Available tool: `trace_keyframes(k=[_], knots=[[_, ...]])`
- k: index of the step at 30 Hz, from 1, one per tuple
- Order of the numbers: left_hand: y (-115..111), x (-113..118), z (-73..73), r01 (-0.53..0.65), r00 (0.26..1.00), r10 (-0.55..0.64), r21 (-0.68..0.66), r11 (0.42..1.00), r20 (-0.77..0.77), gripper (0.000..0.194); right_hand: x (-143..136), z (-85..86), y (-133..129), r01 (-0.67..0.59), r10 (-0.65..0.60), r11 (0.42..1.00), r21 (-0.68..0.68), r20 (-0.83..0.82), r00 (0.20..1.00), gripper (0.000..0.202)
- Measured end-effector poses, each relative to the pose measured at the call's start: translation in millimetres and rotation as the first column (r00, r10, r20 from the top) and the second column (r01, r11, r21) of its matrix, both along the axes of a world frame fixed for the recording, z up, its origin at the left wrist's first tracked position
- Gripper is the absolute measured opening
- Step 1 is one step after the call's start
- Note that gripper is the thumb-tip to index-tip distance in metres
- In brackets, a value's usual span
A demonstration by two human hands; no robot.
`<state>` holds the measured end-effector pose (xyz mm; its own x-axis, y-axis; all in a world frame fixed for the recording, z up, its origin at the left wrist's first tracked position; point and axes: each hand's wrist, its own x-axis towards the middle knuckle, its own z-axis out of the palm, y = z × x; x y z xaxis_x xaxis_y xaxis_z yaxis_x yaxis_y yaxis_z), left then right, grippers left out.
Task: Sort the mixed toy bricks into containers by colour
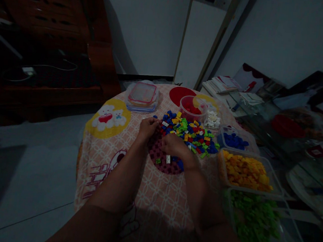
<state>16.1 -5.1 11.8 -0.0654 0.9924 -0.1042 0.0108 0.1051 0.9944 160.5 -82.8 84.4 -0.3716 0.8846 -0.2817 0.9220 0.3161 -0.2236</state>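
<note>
A pile of mixed toy building bricks (pixel 183 127) in blue, yellow, green, red and white is spread over the table. At its left edge my left hand (pixel 148 128) has its fingers closed; whatever they may hold is too dark and small to name. My right hand (pixel 174 144) is curled at the pile's near side, its fingertips mostly hidden. Beneath it, a dark round patch (pixel 153 155) on the cloth carries a white brick (pixel 168 159), a green brick (pixel 158 161) and some blue ones.
Sorted bricks fill clear tubs on the right: a yellow-brick tub (pixel 244 171), a green-brick tub (pixel 254 219) and a blue-brick tub (pixel 234 140). Behind the pile stand a red-brick bowl (pixel 192 108) and white bricks (pixel 212 120). Stacked lids (pixel 142 95) lie at the back left.
</note>
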Motion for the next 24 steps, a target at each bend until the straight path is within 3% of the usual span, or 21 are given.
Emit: trace_keyframes(k=[3,6,8,10,12,14,17,20,24], knots=[[0,0,0.1,-0.002,1.0,0.002,0.004,1.0,0.007,0.011,15,1.1,5,0.088,-0.084,0.996,0.01,-0.191,0.978,0.013],[-1,1,-0.1,0.003,1.0,-0.003,0.008,1.0,-0.006,0.011,33,0.6,10,0.285,-0.294,0.954,-0.09,-0.454,0.841,0.01],[-1,1,-0.5,0.001,1.0,-0.001,0.003,1.0,-0.012,0.012,44,-1.5,17,0.435,-0.455,0.878,-0.198,-0.629,0.631,0.008],[0,1,-1.0,-0.006,1.0,0.006,-0.007,1.0,-0.011,0.012,55,-5.0,27,0.559,-0.487,0.792,-0.245,-0.805,0.338,0.012],[0,1,-1.4,-0.008,1.0,0.008,-0.004,1.0,-0.005,0.012,65,-9.0,37,0.649,-0.358,0.729,-0.218,-0.93,0.089,0.029],[0,1,-1.4,-0.003,1.0,0.003,0.004,1.0,-0.002,0.011,73,-12.4,43,0.692,-0.216,0.703,-0.166,-0.976,-0.015,0.046],[-1,1,-0.3,-0.007,1.0,0.007,0.008,1.0,-0.003,0.011,80,-14.1,44,0.707,-0.167,0.692,-0.145,-0.985,-0.038,0.05],[-1,2,1.2,-0.015,1.0,0.015,0.006,1.0,0.002,0.011,82,-10.2,38,0.714,-0.207,0.683,-0.15,-0.978,-0.008,0.037],[-2,2,1.9,-0.013,1.0,0.013,0.003,1.0,0.007,0.011,81,0.4,27,0.66,-0.379,0.73,-0.178,-0.909,0.175,0.016]])
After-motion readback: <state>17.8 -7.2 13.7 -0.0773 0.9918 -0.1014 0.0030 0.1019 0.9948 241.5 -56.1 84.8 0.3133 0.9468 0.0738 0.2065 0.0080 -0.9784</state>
